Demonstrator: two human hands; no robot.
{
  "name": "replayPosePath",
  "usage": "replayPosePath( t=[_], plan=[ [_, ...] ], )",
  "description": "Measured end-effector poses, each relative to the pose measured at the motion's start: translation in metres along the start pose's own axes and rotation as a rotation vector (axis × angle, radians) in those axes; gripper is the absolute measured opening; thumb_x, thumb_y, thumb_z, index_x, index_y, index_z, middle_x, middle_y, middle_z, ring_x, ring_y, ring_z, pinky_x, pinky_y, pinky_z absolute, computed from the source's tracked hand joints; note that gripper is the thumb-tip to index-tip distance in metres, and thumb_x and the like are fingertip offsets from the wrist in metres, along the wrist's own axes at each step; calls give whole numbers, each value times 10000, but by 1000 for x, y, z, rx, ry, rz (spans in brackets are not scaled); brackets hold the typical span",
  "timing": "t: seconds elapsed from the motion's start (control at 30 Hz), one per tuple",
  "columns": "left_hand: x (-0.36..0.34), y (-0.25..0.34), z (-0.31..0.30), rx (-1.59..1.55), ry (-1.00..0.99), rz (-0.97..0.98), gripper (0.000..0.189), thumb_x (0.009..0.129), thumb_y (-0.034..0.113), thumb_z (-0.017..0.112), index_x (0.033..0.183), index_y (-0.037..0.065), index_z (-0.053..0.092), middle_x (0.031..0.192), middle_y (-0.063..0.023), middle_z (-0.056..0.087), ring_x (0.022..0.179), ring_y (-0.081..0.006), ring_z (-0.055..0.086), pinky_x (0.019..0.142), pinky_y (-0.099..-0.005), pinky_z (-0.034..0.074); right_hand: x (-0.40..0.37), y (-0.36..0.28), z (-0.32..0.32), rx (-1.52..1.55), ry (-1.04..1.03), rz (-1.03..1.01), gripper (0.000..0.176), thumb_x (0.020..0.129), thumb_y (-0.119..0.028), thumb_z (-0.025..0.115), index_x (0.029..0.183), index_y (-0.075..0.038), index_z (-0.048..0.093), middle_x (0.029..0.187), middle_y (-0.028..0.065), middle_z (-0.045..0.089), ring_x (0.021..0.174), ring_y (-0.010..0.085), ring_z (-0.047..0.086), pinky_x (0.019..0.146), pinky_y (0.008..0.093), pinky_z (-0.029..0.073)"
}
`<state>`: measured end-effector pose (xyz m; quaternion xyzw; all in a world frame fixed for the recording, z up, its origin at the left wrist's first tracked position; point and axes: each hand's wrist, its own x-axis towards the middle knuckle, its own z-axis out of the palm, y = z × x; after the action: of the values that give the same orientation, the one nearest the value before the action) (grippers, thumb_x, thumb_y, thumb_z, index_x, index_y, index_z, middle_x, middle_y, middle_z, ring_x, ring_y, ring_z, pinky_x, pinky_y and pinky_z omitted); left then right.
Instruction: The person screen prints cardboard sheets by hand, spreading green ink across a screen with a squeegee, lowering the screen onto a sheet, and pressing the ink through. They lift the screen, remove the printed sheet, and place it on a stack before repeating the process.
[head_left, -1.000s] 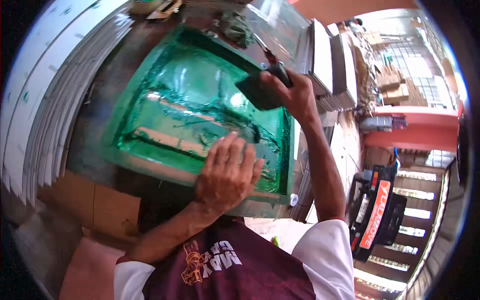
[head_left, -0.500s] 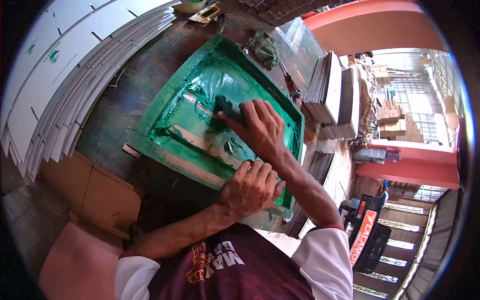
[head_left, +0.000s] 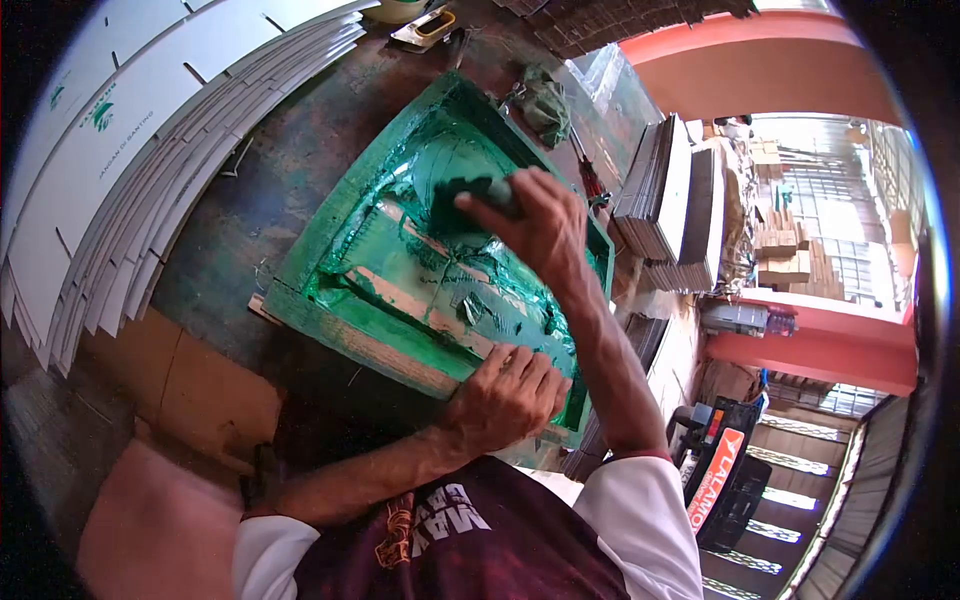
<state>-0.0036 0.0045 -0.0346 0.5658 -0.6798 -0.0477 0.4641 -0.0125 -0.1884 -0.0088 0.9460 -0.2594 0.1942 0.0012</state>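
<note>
A green-coated wooden tray [head_left: 345, 215] lies at an angle on the worktable, wet green paint or ink spread inside it. My right hand [head_left: 545, 220] is closed around a dark, blurred tool [head_left: 468, 203], possibly a brush or pad, held at the tray's inner surface. Its exact kind does not show. At the near side, my left hand [head_left: 520, 392] curls its fingers over the tray's edge. Inside the tray, a bare wooden strip [head_left: 395, 297] runs along the near part, beside a screen-like panel [head_left: 420, 260] smeared with green.
Stacked white printed boards [head_left: 120, 130] border the left of the worktable [head_left: 255, 215]. A crumpled dark cloth [head_left: 545, 110] and a red-handled tool [head_left: 592, 180] lie beyond the tray. A yellowish tool [head_left: 422, 30] sits at the far edge. More stacked boards [head_left: 655, 185] stand to the right.
My right hand and the dark tool have shifted farther away from me across the tray. My left hand stays at the near edge. The whole view has moved slightly.
</note>
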Motion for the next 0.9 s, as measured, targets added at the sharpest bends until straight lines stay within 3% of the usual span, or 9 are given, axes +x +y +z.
replayPosePath(
  t=[0.2, 0.23, 0.3, 0.37, 0.4, 0.57, 0.7, 0.83, 0.9],
  plan=[
    [-4, 1, -6, -22, 3, 61, 226, 905, 267, 672, 765, 100, 611, 738, -46, 568, 782, -226, 600, 775, -389, 495, -15, -8, -22, 138, -59, -19, 456, 790, -429, 853, 716, -71, 580, 676, 83, 541, 582, 286, 572, 523, 401, 468],
    [-3, -2, -9, -88, 53, 159, 223, 903, 263, 680, 766, 102, 609, 751, -41, 579, 807, -222, 619, 800, -390, 506, -8, 3, -33, 137, -185, 28, 395, 822, -404, 842, 790, -54, 660, 695, 69, 604, 594, 216, 605, 542, 356, 493],
    [-10, -5, -17, -146, 101, 274, 221, 902, 260, 687, 767, 104, 608, 765, -36, 590, 833, -218, 637, 825, -391, 517, -10, 15, -42, 551, -183, 462, 349, 858, -378, 826, 921, -48, 729, 751, 55, 683, 670, 105, 629, 581, 308, 517],
    [-18, -11, -23, -371, 208, 394, 210, 893, 250, 706, 774, 111, 604, 812, -29, 617, 902, -213, 669, 891, -389, 529, -19, 14, -67, 424, 41, 554, 296, 894, -304, 811, 1008, -37, 749, 812, 44, 724, 767, 52, 626, 636, 268, 523],
    [-25, -14, -28, -346, 240, 374, 207, 883, 246, 719, 774, 118, 598, 863, -23, 641, 944, -207, 683, 913, -378, 533, -24, 3, -81, 534, 170, 675, 242, 901, -239, 808, 1001, -28, 746, 820, 41, 718, 762, 74, 626, 668, 261, 518],
    [-10, -16, -28, -283, 183, 585, 169, 874, 241, 707, 794, 122, 618, 879, -6, 648, 995, -201, 695, 908, -352, 552, -94, -20, -147, 166, 461, 630, 312, 858, -226, 848, 1019, 10, 722, 892, 71, 717, 781, 127, 637, 737, 287, 526],
    [64, 16, -38, -357, 416, 659, 183, 788, 259, 768, 755, 149, 625, 827, 2, 617, 925, -189, 680, 832, -347, 568, -122, -28, -177, 14, 789, 582, 305, 848, -252, 856, 1014, -23, 742, 937, 93, 738, 818, 148, 662, 760, 300, 542],
    [167, 36, -30, -501, 626, 798, 188, 699, 251, 809, 772, 163, 659, 823, -2, 611, 816, -189, 654, 739, -343, 527, -79, 30, -230, -176, 675, 677, 321, 872, -244, 819, 1116, -49, 747, 1167, 115, 747, 976, 202, 716, 876, 356, 563],
    [210, 41, -32, -571, 714, 912, 237, 728, 272, 813, 864, 131, 680, 875, -61, 640, 826, -233, 665, 759, -376, 541, -47, 62, -252, -186, 633, 581, 340, 870, -293, 810, 1099, -49, 757, 1102, 123, 751, 931, 204, 723, 844, 355, 570]
  ],
)
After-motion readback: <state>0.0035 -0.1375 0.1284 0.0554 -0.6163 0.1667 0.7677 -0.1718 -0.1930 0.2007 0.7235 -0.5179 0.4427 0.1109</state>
